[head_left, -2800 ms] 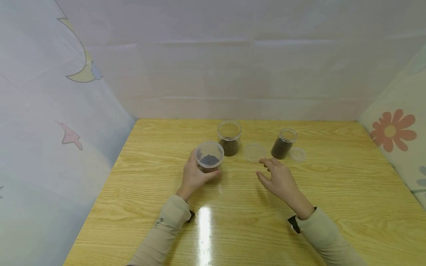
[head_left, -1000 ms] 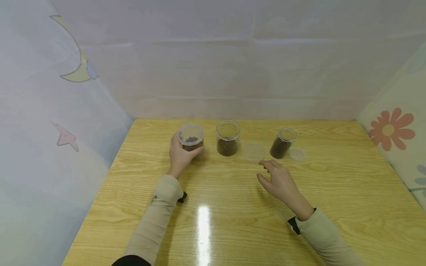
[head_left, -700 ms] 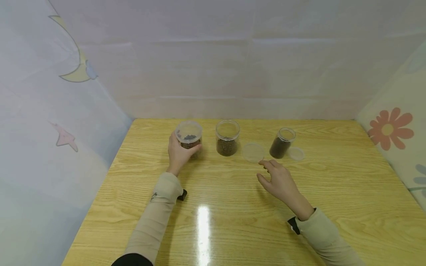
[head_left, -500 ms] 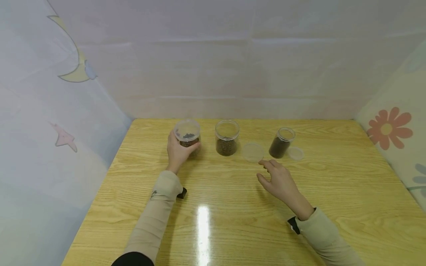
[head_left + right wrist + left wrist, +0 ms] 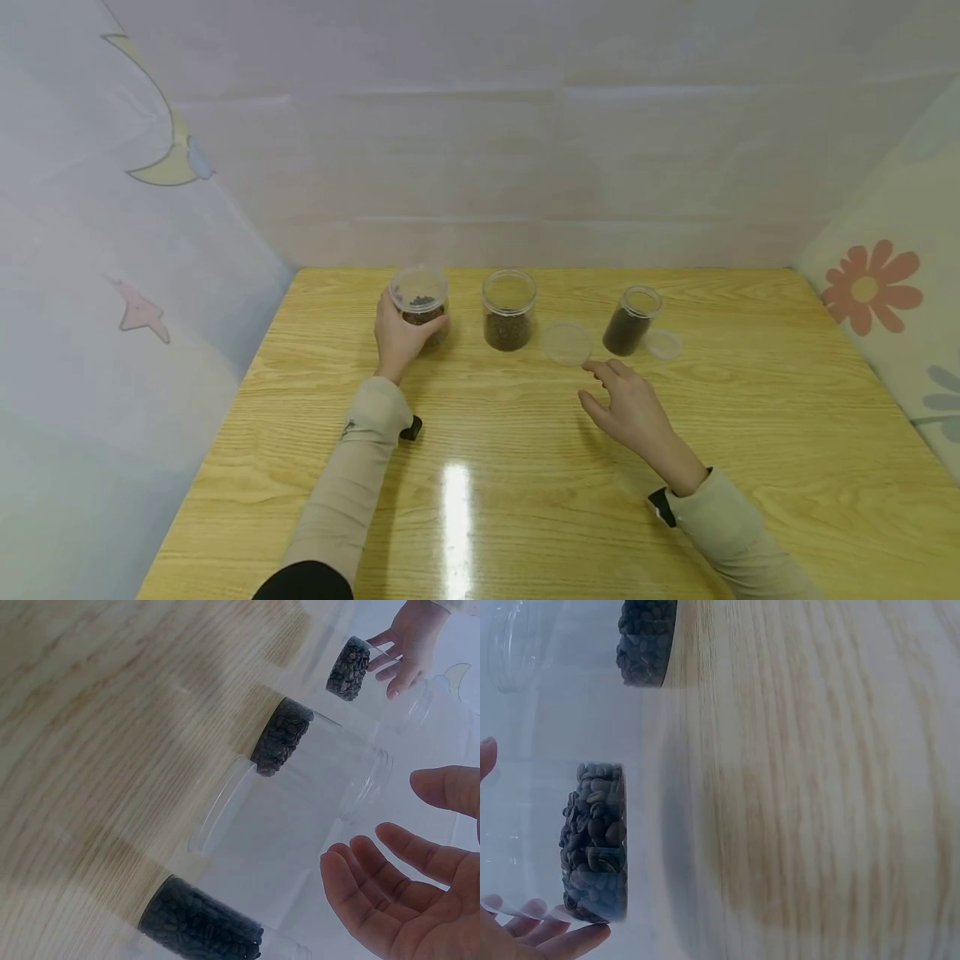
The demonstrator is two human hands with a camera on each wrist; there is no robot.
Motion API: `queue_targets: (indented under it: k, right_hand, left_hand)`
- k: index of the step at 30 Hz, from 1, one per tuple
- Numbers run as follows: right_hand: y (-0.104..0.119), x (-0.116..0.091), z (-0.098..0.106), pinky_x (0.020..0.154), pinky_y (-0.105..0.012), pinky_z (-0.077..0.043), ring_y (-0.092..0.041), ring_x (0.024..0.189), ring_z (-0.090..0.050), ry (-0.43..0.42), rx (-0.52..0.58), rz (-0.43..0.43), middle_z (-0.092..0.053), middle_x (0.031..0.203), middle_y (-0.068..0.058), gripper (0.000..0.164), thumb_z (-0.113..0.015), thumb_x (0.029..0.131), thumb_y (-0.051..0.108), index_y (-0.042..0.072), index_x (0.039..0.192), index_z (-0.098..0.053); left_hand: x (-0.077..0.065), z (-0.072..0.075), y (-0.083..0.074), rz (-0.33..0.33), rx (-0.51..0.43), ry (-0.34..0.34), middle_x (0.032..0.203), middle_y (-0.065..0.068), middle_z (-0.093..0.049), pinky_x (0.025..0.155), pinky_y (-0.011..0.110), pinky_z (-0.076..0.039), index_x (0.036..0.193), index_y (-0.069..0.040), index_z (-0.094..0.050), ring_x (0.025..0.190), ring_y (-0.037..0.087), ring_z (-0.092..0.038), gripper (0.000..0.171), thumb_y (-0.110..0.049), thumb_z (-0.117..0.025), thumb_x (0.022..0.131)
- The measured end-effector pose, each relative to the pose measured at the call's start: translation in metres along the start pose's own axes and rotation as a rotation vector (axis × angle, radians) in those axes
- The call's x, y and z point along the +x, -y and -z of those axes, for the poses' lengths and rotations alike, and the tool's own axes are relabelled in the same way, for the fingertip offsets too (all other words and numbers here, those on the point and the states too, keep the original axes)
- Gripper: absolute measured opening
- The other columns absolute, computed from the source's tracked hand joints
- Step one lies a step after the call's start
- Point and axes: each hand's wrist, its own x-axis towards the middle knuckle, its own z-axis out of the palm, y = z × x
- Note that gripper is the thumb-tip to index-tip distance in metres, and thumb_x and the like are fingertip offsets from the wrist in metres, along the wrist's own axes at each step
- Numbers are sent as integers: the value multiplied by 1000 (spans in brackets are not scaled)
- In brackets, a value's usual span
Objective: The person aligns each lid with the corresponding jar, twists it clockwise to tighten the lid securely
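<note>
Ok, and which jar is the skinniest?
The slim jar at the row's right end, beside the small lid. It's narrower than the middle jar and the left jar in the left hand, and its dark filling reaches highest.

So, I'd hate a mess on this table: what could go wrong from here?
The leftmost jar could slip if the left hand loosens its grip. Swung sideways, it might topple the middle jar, which appears open and could spill. The right hand, close to the larger lid, might nudge it.
</note>
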Motion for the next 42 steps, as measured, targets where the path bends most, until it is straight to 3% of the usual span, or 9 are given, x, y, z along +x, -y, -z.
queue_targets:
  k: [14, 34, 42]
  right_hand:
    - [0, 0, 1, 53, -37, -49, -29, 70, -59, 1, -8, 1, -61, 88, -17, 31, -70, 79, 7, -6, 105, -62]
    - [-1, 0, -2, 52, -35, -47, -25, 68, -58, 9, -3, -11, -61, 89, -17, 31, -70, 79, 7, -5, 106, -62]
    - [-1, 0, -2, 54, -38, -48, -28, 70, -58, 10, 8, -8, -61, 88, -17, 32, -70, 79, 7, -5, 107, -61]
  left_hand:
    - [5, -3, 8, 39, -10, -11, 134, 11, -40, 103, 47, -29, 141, -12, -29, 124, 29, -37, 95, -28, -84, 66]
    - [5, -2, 16, 83, -37, 20, 138, 17, -34, 105, 49, -26, 142, -4, -22, 127, 33, -32, 99, -28, -83, 68]
    - [4, -4, 17, 100, -65, 28, 139, 20, -31, 103, 51, -28, 143, -7, -17, 127, 34, -32, 102, -26, -83, 68]
